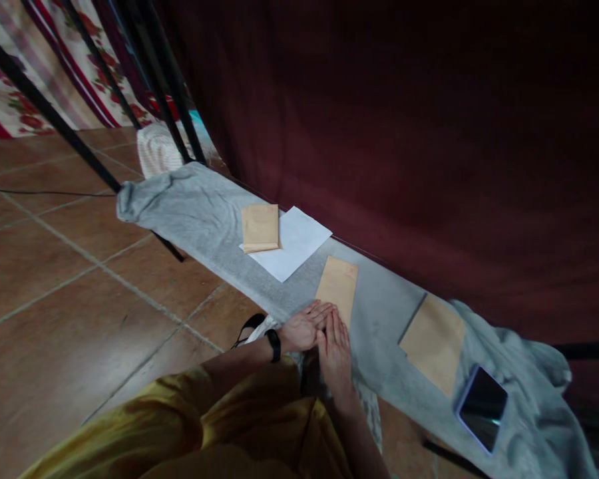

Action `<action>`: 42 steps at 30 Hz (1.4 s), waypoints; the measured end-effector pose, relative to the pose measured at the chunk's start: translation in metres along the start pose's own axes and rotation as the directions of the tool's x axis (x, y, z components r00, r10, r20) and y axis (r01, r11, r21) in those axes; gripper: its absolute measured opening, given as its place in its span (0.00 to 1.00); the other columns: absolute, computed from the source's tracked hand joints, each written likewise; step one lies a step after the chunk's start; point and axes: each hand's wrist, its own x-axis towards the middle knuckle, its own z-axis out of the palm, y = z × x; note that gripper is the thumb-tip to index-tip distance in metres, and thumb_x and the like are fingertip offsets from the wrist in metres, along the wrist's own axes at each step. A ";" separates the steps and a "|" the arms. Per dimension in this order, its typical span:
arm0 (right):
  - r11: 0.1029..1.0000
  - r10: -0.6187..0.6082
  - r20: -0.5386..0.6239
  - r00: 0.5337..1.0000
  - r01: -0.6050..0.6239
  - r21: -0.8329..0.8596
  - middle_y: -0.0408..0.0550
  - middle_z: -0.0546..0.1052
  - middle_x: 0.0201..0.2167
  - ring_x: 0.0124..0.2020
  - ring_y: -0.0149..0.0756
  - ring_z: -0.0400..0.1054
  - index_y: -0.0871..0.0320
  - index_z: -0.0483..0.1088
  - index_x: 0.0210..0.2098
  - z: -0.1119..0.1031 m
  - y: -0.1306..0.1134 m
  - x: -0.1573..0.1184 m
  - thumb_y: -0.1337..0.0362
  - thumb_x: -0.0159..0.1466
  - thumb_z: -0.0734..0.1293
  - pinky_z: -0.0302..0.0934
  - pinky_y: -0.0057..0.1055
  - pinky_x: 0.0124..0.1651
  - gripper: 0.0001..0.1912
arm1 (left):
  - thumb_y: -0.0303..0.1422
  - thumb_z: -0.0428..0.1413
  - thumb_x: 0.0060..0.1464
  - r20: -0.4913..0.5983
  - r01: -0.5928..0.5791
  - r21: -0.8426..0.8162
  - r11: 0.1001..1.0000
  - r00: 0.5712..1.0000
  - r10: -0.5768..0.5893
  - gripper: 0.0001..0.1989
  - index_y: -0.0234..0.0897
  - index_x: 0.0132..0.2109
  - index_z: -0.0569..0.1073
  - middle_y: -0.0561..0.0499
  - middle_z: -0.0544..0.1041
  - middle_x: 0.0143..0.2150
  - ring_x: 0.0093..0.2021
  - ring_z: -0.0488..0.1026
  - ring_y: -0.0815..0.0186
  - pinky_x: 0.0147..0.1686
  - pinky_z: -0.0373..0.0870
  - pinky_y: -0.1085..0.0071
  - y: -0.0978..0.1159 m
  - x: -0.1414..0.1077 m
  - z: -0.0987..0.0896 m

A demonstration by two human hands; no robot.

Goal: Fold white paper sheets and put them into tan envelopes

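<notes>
A brown paper envelope (pixel 340 283) lies on the grey cloth right in front of me, its near end covered by my hands. My left hand (pixel 302 330), with a black band at the wrist, rests on that near end with its fingers stretched out. Beside it, my right hand (pixel 335 346) lies flat, its fingers extended over the envelope and touching the left fingertips. Neither hand is wrapped around anything. Further left, a small stack of brown envelopes (pixel 260 228) sits partly on white paper sheets (pixel 299 241).
To the right are more brown envelopes (pixel 435 342) and a phone (pixel 483 407) with a purple edge. Grey cloth (pixel 379 326) covers the narrow bench. A dark red curtain (pixel 379 133) hangs behind it. Black metal poles (pixel 54 116) rise at the left above the tiled floor (pixel 80 319).
</notes>
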 end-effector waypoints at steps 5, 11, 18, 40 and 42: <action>0.995 -0.026 -0.034 0.999 0.023 -0.101 0.61 0.55 0.71 0.72 0.45 0.49 0.64 0.37 0.74 0.003 0.002 -0.005 0.55 0.75 0.51 0.51 0.49 0.70 0.33 | 0.30 0.50 0.61 0.016 0.013 -0.016 1.000 1.000 -0.012 0.33 0.32 0.71 0.55 0.38 0.59 0.72 0.73 0.51 0.57 0.71 0.46 0.54 0.002 0.000 -0.002; 0.986 -0.059 -0.042 0.997 0.052 -0.159 0.62 0.57 0.70 0.72 0.46 0.50 0.64 0.38 0.74 0.001 0.006 -0.007 0.55 0.75 0.52 0.51 0.49 0.70 0.34 | 0.31 0.50 0.62 0.005 0.007 -0.004 1.000 1.000 -0.007 0.34 0.29 0.72 0.53 0.37 0.55 0.73 0.74 0.47 0.56 0.72 0.44 0.55 0.002 -0.001 -0.002; 0.981 -0.059 -0.030 0.998 0.052 -0.186 0.61 0.56 0.71 0.71 0.46 0.50 0.64 0.43 0.73 -0.008 0.009 -0.008 0.55 0.75 0.53 0.50 0.49 0.70 0.33 | 0.36 0.49 0.64 0.023 0.015 0.007 1.000 1.000 -0.015 0.34 0.29 0.72 0.51 0.38 0.51 0.75 0.75 0.45 0.57 0.72 0.42 0.56 0.003 -0.002 -0.009; 0.958 0.093 -0.110 0.990 -0.119 -0.260 0.61 0.61 0.68 0.68 0.46 0.58 0.66 0.53 0.70 -0.016 0.019 -0.013 0.57 0.74 0.56 0.50 0.48 0.70 0.30 | 0.36 0.52 0.60 -0.277 0.418 -0.358 0.835 0.807 -0.522 0.27 0.35 0.65 0.64 0.38 0.75 0.57 0.58 0.71 0.51 0.58 0.68 0.49 -0.002 0.011 0.011; 0.962 0.096 -0.128 0.987 -0.125 -0.241 0.61 0.62 0.68 0.68 0.46 0.58 0.64 0.54 0.70 -0.015 0.019 -0.013 0.57 0.73 0.56 0.51 0.48 0.69 0.30 | 0.38 0.56 0.57 -0.225 0.422 -0.549 0.722 0.756 -0.614 0.28 0.35 0.64 0.66 0.41 0.78 0.49 0.50 0.76 0.52 0.53 0.72 0.51 -0.006 0.019 0.010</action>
